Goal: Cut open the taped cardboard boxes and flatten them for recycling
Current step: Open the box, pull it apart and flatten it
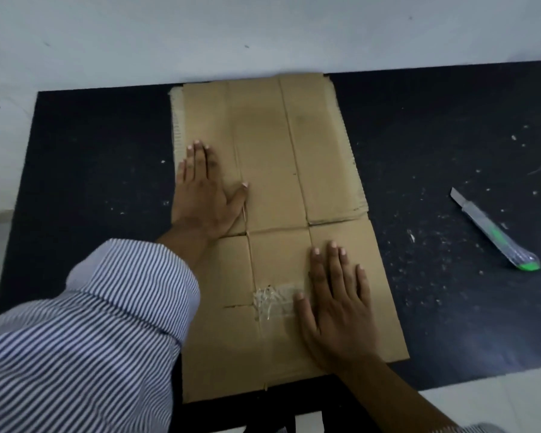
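The flat brown cardboard box (272,182) lies in the middle of the black table top (107,182). The left hand (203,195) presses flat on it at 9 o'clock, fingers straight, holding nothing. The right hand (338,307) presses flat at 5 o'clock, touching the crinkly clear tape (275,303). The green and clear cutter knife (497,232) lies alone at 3 o'clock.

1. Behind the left hand (203,195), a shirt sleeve (91,323) in thin blue and white stripes, bunched in soft folds above the wrist.
2. Far behind the right hand (338,310), a sliver of like striped cuff (481,429), barely in view.
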Motion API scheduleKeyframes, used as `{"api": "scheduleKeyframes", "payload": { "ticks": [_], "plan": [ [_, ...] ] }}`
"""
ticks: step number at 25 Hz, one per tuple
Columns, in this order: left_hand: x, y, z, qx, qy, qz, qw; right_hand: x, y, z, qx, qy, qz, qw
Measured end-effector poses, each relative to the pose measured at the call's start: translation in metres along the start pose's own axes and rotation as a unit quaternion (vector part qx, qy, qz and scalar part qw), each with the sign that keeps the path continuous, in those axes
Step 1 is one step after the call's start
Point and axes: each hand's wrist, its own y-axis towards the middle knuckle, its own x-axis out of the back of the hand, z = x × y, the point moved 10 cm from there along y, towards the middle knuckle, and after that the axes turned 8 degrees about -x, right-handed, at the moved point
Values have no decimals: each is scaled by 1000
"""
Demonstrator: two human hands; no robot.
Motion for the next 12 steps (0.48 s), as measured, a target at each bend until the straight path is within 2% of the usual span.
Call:
{"api": "scheduleKeyframes", "payload": {
  "ticks": [5,12],
  "plan": [
    [0,1,1,-1,10,-2,1000,11,75,7,-14,42,12,999],
    [3,-1,1,6,5,0,1000,41,256,40,3,-17,-14,1000]
  ]
}}
